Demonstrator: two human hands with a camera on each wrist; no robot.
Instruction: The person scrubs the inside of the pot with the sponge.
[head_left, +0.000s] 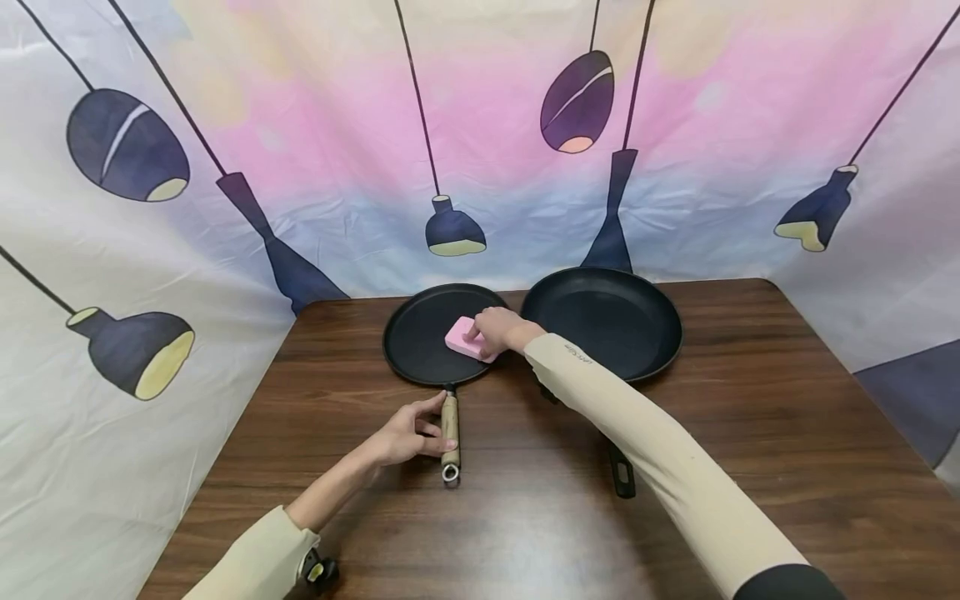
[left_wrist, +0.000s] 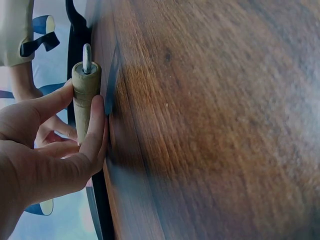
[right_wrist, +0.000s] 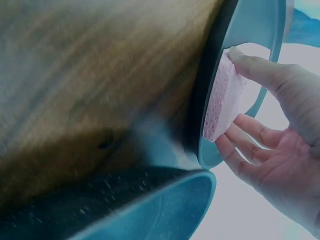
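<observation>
A flat black griddle pan (head_left: pixel 420 337) with a low rim lies at the back of the table, its wooden handle (head_left: pixel 450 421) pointing toward me. My left hand (head_left: pixel 405 433) pinches that handle between thumb and fingers; the left wrist view shows the handle's metal ring (left_wrist: pixel 87 57) at its end. On the right part of the pan's surface sits a pink sponge (head_left: pixel 461 337), which my right hand (head_left: pixel 498 329) grips from above. In the right wrist view the thumb and fingertips hold opposite edges of the sponge (right_wrist: pixel 225 100).
A deeper black frying pan (head_left: pixel 600 317) stands close beside the griddle pan on the right, its black handle (head_left: pixel 622 473) partly hidden under my right sleeve. The brown wooden table (head_left: pixel 510 525) meets a cloth backdrop (head_left: pixel 337 167) printed with lamps.
</observation>
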